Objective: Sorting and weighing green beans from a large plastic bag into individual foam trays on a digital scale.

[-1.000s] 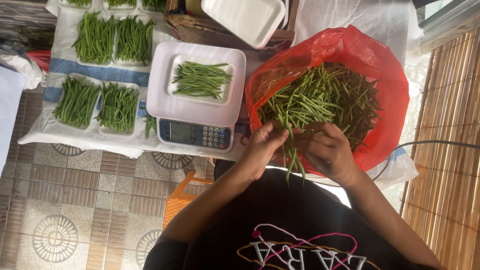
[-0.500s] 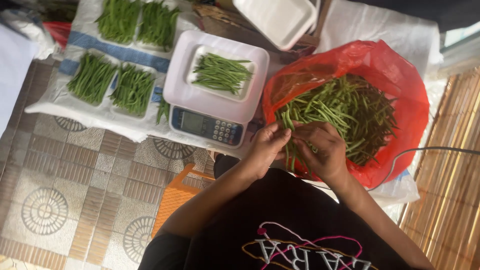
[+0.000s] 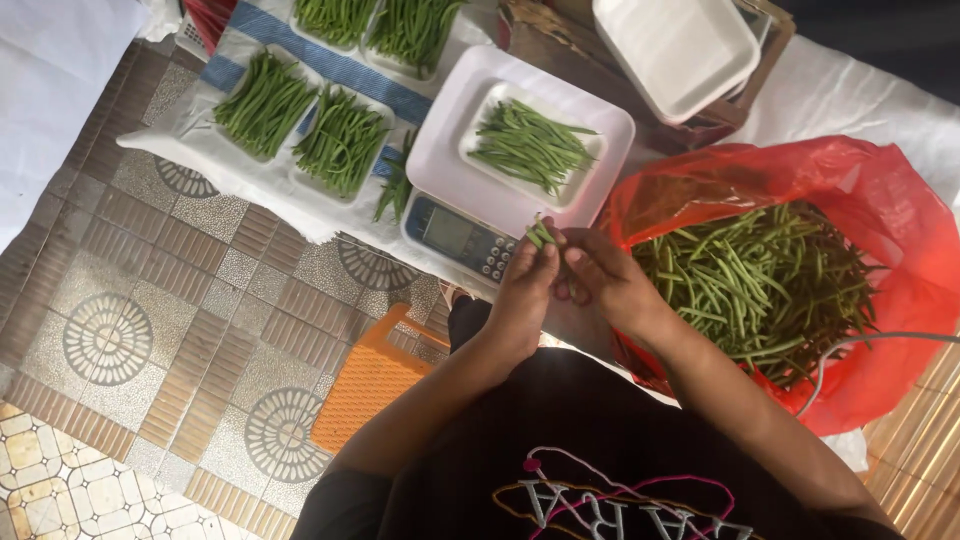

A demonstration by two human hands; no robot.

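My left hand [image 3: 527, 282] holds a small bunch of green beans [image 3: 540, 233], their tips sticking up just in front of the white digital scale [image 3: 462, 236]. My right hand [image 3: 603, 278] touches the same bunch from the right, fingers curled against it. On the scale sits a white foam tray with green beans [image 3: 530, 146]. To the right, an open red plastic bag [image 3: 900, 200] holds a large heap of loose green beans [image 3: 765, 280].
Several white foam trays filled with green beans [image 3: 300, 120] lie on a white cloth at the upper left. A stack of bare foam trays [image 3: 675, 50] rests in a box at the top. An orange stool [image 3: 370, 380] stands on the patterned tile floor [image 3: 130, 340].
Both hands have come out of the red bag with a few beans and moved left toward the scale. The camera view has shifted right and down.
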